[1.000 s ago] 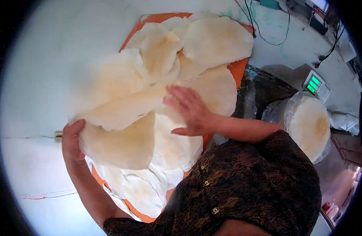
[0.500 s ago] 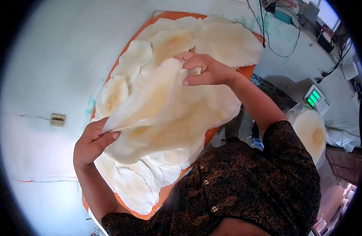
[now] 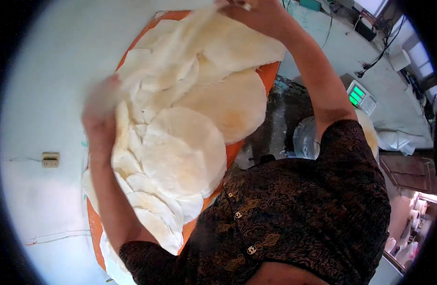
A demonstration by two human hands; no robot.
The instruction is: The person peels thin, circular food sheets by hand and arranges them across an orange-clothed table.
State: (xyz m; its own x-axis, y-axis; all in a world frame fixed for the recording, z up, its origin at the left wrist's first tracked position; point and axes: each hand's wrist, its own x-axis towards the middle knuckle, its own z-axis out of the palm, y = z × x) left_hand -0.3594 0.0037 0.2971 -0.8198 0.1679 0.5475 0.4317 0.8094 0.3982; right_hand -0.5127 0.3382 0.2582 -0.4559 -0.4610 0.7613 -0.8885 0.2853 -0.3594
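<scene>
Thin, round, pale flatbreads (image 3: 185,147) with light brown patches overlap in loose piles on an orange table (image 3: 235,154). At the far edge of the view, my right hand (image 3: 242,12) pinches the edge of one sheet of flatbread (image 3: 192,28), which is raised and blurred by motion. That sheet slants down toward my left hand (image 3: 102,104), at the table's left side. Motion smears the fingers of my left hand, so whether they grip the sheet cannot be made out.
A white wall with a socket (image 3: 50,160) runs along the left. To my right are a scale with a lit green display (image 3: 361,97), a bagged stack of flatbread (image 3: 368,130) and clear plastic (image 3: 306,137). Dark cables (image 3: 387,47) hang at the far right.
Both hands have moved away from me, the right one furthest, carrying the flatbread sheet toward the far end. Round flatbreads beneath it are now uncovered. The view has shifted somewhat.
</scene>
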